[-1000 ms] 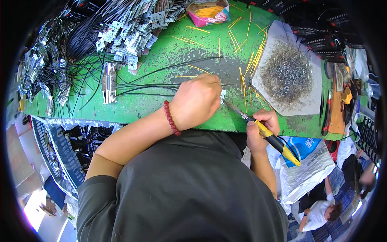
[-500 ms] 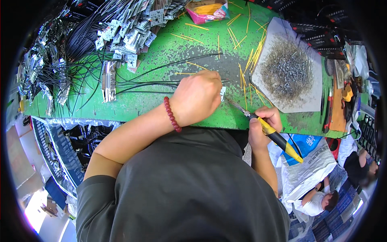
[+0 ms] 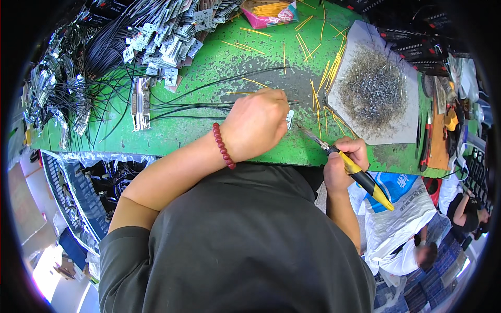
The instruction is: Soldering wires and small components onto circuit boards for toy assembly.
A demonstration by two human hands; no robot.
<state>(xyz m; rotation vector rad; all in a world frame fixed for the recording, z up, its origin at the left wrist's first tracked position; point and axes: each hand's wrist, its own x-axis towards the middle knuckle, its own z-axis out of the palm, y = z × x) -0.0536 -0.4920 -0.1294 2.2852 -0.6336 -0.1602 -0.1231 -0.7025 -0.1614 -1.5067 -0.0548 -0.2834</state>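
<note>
The left hand (image 3: 257, 124) pins a small white connector piece (image 3: 289, 119) on the green bench (image 3: 209, 68), while the right hand (image 3: 344, 159), its grip clenched round a yellow-and-black soldering iron (image 3: 350, 168), aims the iron's long axis up-left, tip just beside the piece.

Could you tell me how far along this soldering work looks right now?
Done, it seems: a pile of wired boards at the bench's far left. In hand: the left hand pins a small white part with black wires while the right hand aims a yellow-handled iron at it. Left: yellow sleeves lie scattered unused.
</note>
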